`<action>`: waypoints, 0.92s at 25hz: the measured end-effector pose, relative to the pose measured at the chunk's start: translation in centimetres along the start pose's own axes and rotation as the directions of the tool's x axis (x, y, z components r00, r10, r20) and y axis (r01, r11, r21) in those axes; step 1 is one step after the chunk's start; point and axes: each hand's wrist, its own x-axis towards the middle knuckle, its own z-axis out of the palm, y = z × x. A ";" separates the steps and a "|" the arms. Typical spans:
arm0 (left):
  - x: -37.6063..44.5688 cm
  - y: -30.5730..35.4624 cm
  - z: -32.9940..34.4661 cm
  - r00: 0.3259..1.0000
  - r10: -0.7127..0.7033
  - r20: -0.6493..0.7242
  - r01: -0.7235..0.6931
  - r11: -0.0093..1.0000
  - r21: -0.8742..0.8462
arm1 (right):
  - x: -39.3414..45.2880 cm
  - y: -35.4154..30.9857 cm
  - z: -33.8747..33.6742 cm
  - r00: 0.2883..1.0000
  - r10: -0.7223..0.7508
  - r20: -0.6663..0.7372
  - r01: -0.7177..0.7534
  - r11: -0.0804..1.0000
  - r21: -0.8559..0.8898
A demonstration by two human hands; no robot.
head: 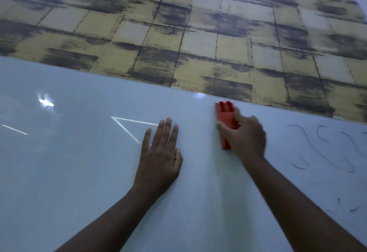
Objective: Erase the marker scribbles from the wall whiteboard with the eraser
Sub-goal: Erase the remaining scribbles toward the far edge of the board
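Note:
The white wall whiteboard [79, 172] fills the lower part of the view. My right hand [246, 136] grips a red eraser [225, 113] and holds it flat against the board just below its top edge. Dark marker scribbles [325, 146] curl across the board to the right of that hand, with fainter smudged marks [345, 208] lower down. My left hand [160, 156] presses flat on the board with straight fingers, left of the eraser.
Yellow and grey checked wallpaper [198, 33] covers the wall above the board's top edge. Bright reflections of lights [46, 102] and a triangular glare line [131, 126] lie on the board's left half.

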 end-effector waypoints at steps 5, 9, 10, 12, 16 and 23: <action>0.2 -0.6 -0.7 0.999 -0.022 0.041 0.025 0.997 -0.078 | -2.5 -4.0 2.8 0.949 -0.273 0.156 0.287 0.955 -0.075; 0.2 -0.2 -1.0 0.999 -0.011 -0.041 0.007 0.996 -0.094 | -0.3 0.2 -0.1 0.980 -0.152 0.125 0.166 0.979 -0.115; 0.1 0.0 -1.0 0.998 -0.013 -0.055 0.008 0.996 -0.094 | 0.4 1.8 -1.1 0.993 -0.085 0.081 0.094 0.990 -0.106; 0.1 0.1 -1.0 0.996 -0.027 -0.083 0.020 0.996 -0.088 | 1.8 5.5 -3.1 0.998 0.057 0.007 -0.056 0.995 -0.080; 0.2 1.3 -0.9 0.991 -0.062 -0.123 0.056 0.997 -0.050 | 3.7 12.5 -7.7 0.938 0.340 -0.061 -0.343 0.938 -0.040; 1.2 7.6 0.3 0.993 0.028 -0.117 -0.029 1.000 -0.011 | 3.5 13.4 -8.8 0.954 0.297 -0.029 -0.298 0.953 -0.049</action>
